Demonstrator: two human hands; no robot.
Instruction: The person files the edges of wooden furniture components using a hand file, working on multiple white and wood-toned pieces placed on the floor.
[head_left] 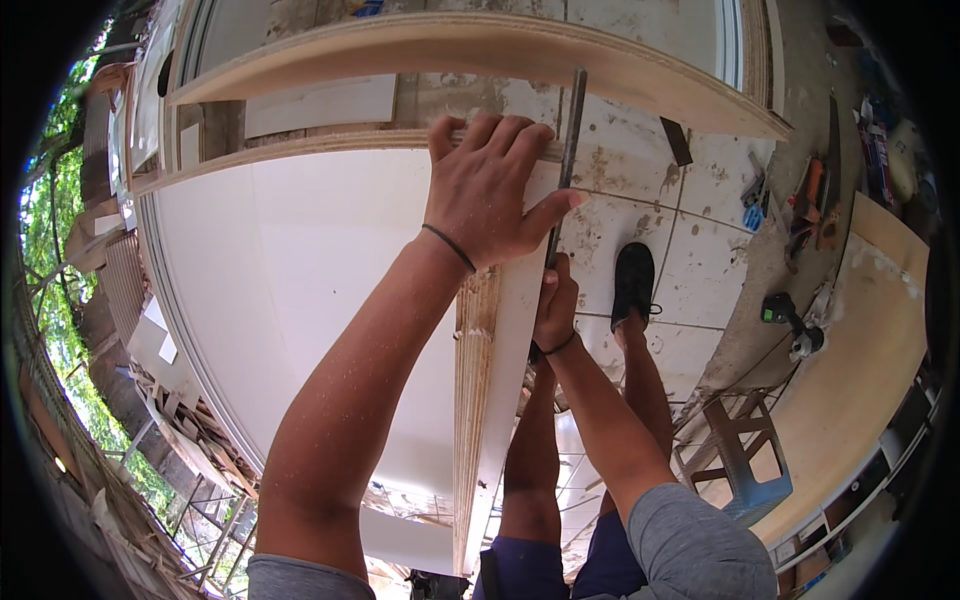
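My left hand (490,190) lies flat with its fingers spread over the corner of a large white panel (330,270), close to its far edge. Its thumb reaches across to a long, narrow, dark metal bar (573,130). My right hand (556,305) is closed around the near end of that bar, which points away from me along the panel's right edge. The bar's lower end is hidden in my fingers. A layered plywood edge strip (472,400) runs toward me below my left wrist, with a white strip (512,340) beside it.
Beyond the panel, a long plywood board (480,45) spans across. On the tiled floor (710,260) to the right are blue-handled scissors (754,205) and a dark flat piece (676,141). A cordless drill (790,322), a plastic stool (745,455) and a plywood sheet (850,380) are further right.
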